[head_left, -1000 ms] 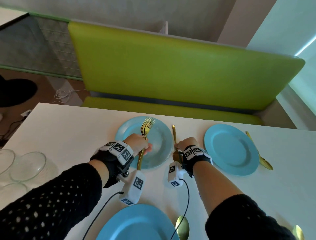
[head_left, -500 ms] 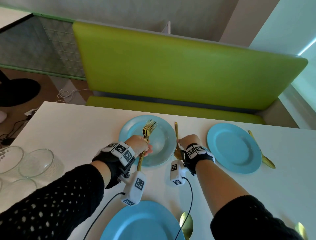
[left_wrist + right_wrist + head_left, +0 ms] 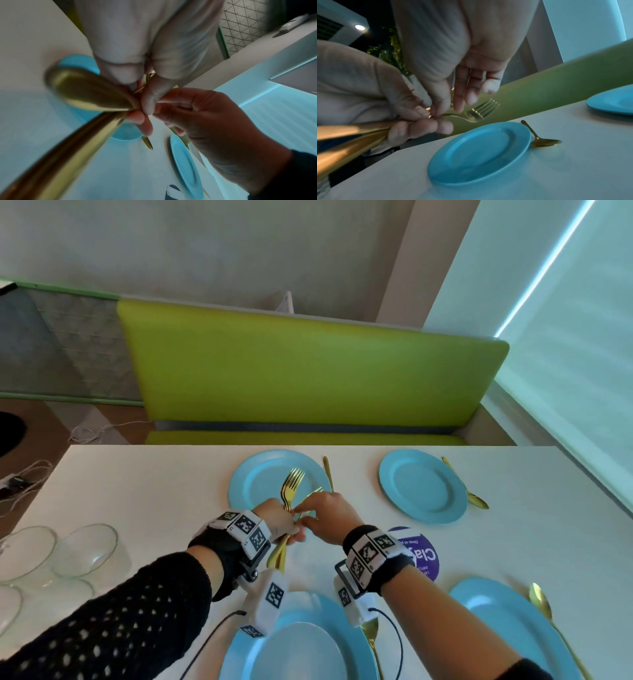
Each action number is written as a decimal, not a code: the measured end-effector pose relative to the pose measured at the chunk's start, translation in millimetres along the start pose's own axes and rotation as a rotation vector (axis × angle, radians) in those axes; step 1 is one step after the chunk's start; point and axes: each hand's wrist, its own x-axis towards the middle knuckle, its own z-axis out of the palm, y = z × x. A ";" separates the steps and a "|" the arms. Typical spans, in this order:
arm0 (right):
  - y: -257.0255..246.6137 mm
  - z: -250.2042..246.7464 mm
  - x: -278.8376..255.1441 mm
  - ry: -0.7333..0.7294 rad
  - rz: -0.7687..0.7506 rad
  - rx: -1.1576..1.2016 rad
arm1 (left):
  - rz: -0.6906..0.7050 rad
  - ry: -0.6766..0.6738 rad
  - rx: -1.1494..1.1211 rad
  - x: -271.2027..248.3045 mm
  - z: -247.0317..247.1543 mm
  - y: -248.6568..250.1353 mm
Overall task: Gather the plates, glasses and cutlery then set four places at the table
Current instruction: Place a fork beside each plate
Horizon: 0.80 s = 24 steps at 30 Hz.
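My left hand point(image 3: 284, 523) grips a bundle of gold forks point(image 3: 292, 482) by the handles, above the near edge of the far left blue plate point(image 3: 260, 481). My right hand point(image 3: 310, 515) meets it from the right, thumb and forefinger pinching the neck of one fork point(image 3: 477, 113) that is splayed out of the bundle. The handles point(image 3: 68, 135) run back past my left wrist. A gold spoon point(image 3: 328, 474) lies right of that plate. The far right plate point(image 3: 423, 486), near left plate point(image 3: 294, 642) and near right plate point(image 3: 510, 628) each have a spoon on their right.
Several clear glasses point(image 3: 85, 546) stand at the table's left edge. A round purple sticker point(image 3: 423, 554) sits between the plates on the right. A green bench point(image 3: 308, 371) runs along the far side of the white table point(image 3: 154, 491).
My right hand has left the spoon beside the far left plate and moved left to the forks, where it now pinches one. My left hand has kept its hold on the bundle.
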 end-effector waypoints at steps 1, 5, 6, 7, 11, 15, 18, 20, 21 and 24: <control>-1.5 -1.7 -4.6 -0.025 -0.005 -0.038 | 0.010 -0.008 0.002 -3.0 0.8 -0.8; -5.0 -10.0 -16.6 -0.079 -0.025 -0.153 | 0.055 -0.049 0.048 -11.8 4.3 2.5; -4.3 -11.9 -18.2 -0.084 -0.021 -0.146 | 0.060 -0.061 0.068 -12.6 4.6 4.1; -2.8 -13.9 -19.3 -0.090 -0.018 -0.140 | 0.060 -0.074 0.091 -12.3 5.7 5.4; 11.8 -22.3 -19.2 -0.114 -0.040 -0.151 | 0.074 -0.114 0.138 -7.7 10.2 10.9; 35.8 -28.6 -12.4 -0.111 0.010 -0.127 | 0.028 -0.072 -0.036 6.2 11.6 19.5; 59.0 -36.2 -5.8 -0.103 0.139 -0.095 | 0.003 0.083 -0.165 18.8 3.8 26.1; 78.9 -40.2 0.7 -0.099 0.256 -0.076 | -0.007 0.158 -0.204 25.3 -2.4 30.1; 90.4 -40.9 5.5 -0.077 0.330 -0.024 | -0.009 0.178 -0.209 28.6 -4.8 31.3; 121.6 -35.7 21.7 -0.051 0.534 0.021 | -0.023 0.192 -0.210 37.6 -9.0 33.2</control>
